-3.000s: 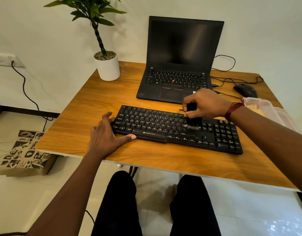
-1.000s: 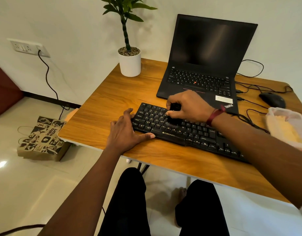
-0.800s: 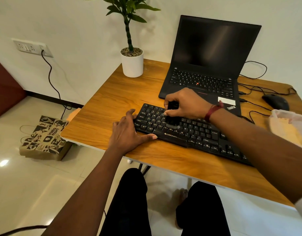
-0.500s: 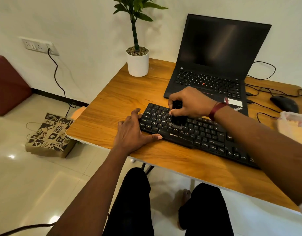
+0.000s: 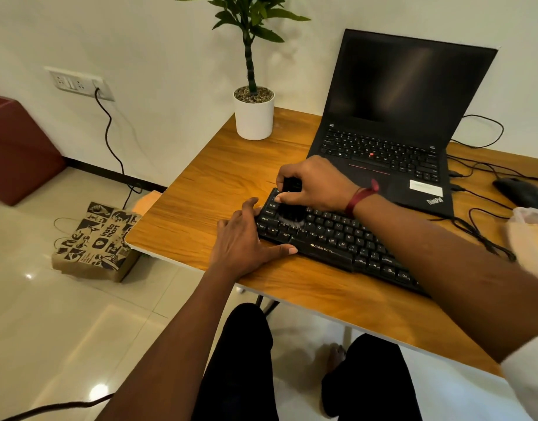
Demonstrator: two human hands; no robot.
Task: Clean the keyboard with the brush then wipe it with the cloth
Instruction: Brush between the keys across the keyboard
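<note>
Step in hand: step 1 of 2, brushing. The right hand [image 5: 316, 183] is curled round the handle of a black brush [image 5: 289, 212], held upright with its bristles down on the keys at the far-left end of the keyboard [image 5: 337, 238]. The left hand [image 5: 243, 241] lies flat with fingers straight, palm on the table [image 5: 201, 189], fingertips against the keyboard's left edge and thumb along its front edge, bracing it and gripping nothing.

Assessment: the brush is at the last columns on the left, so brushing appears close to done. The next move calls for working out to the edge and then changing the brush for the cloth. A pale bundle [image 5: 532, 238] at the right edge of the table may be that cloth; this cannot be confirmed.

Surface: wood-grain tabletop with a pale edge. An open laptop [image 5: 407, 117], screen dark, stands just behind the keyboard. There is a potted plant [image 5: 254, 117] at the far-left corner, and a mouse [image 5: 520, 192] and loose cables at the right.

Room: white wall, glossy tiled floor, a wall socket [image 5: 76, 83] with 1 cable plugged in, and a printed paper bag [image 5: 94, 241] on the floor beside the table.
</note>
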